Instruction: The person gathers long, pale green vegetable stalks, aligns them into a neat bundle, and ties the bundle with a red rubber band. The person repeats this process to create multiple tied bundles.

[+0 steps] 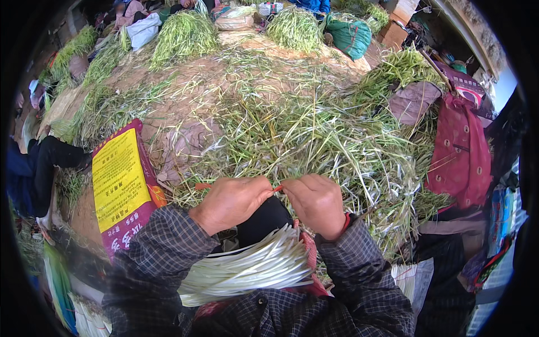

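Observation:
Between my two hands a thin red strip [277, 188] is pinched, just above my dark-clad knee. My left hand [236, 200] grips it with thumb and fingers, and a loose red end shows beyond that hand's far side. My right hand [313, 202] pinches the strip's other part; a red band is at that wrist. Below the hands, a thick bundle of pale, long plant stems [248, 265] lies across my lap, touching neither hand. A pink woven cloth [309, 252] shows at the bundle's right end.
Loose green stalks and leaves [294, 130] cover the ground ahead. A yellow and purple printed sack [120, 181] lies at left, beside a seated person's dark-trousered leg [63, 158]. Maroon cloth [461, 151] hangs at right. More tied stems [406, 278] lie low right. Other people sit behind green heaps [185, 38].

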The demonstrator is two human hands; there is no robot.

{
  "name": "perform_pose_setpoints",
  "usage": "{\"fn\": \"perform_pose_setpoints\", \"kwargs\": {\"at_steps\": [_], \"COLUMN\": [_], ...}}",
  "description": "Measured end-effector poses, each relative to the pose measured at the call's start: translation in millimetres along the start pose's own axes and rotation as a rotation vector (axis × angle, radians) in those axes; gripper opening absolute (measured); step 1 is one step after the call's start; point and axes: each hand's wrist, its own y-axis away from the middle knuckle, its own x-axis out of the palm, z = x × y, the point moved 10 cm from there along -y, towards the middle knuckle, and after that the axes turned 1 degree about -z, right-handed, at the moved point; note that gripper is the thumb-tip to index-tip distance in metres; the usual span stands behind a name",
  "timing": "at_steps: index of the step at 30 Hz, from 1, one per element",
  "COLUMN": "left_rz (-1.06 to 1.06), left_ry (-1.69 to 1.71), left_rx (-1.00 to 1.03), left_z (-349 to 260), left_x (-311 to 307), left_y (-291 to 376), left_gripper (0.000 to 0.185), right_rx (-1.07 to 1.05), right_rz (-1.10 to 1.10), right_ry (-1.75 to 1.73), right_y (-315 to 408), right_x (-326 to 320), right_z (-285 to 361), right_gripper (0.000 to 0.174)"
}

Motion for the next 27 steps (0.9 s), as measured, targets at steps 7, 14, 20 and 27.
{"fn": "perform_pose_setpoints", "kwargs": {"at_steps": [7,14,20,27], "left_rz": [0.029,0.008,-0.116,-0.199], "left_ry": [0.008,-0.011,0.381,0.506], "left_rx": [0.039,0.032,-0.088,-0.152], "left_z": [-18,-17,1,4], "left_x": [12,-1,-22,-21], "left_y": [9,5,7,12], "left_gripper": [0.012,0.010,0.009,0.009], "right_rx": [0.047,0.199,0.525,0.669], "right_rz": [-0.170,-0.181,0.069,0.104], "right_ry": [-0.067,-0.249,-0.893,-1.386], "right_y": [11,12,10,22], "right_x": [-5,1,41,57], "right_z": [6,-6,-22,-5], "right_gripper": [0.011,0.011,0.029,0.043]}}
